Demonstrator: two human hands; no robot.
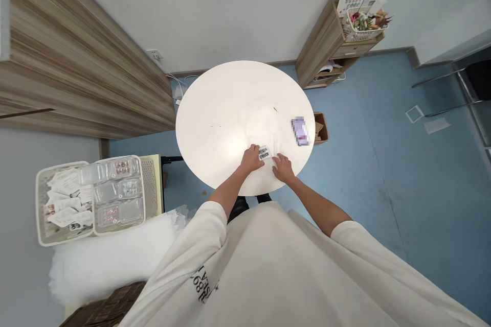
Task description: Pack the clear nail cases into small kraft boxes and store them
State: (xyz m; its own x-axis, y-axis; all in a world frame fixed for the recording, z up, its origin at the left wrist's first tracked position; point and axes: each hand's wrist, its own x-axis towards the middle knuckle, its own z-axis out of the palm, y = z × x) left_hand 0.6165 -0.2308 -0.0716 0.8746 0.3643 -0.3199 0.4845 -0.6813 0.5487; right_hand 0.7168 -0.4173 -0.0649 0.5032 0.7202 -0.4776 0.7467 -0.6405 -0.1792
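A small pale card of dark false nails [264, 153], set in two rows, lies near the front of the round white table [215, 97]. My left hand [251, 159] has its fingers and thumb closed about the card's left edge. Just to the right, my right hand [283, 167] rests on the tabletop with fingers apart, close to the card but not clearly touching it. Faint glossy creases by my right fingertips look like clear film, too faint to make out.
A blurred purple phone-like object [300, 131] lies at the table's right. To the left stand white baskets [40, 209] with clear nail cases and paper packets, beside white wrapping [111, 255]. A cardboard box [324, 127] and a wooden cabinet [318, 43] stand on the right.
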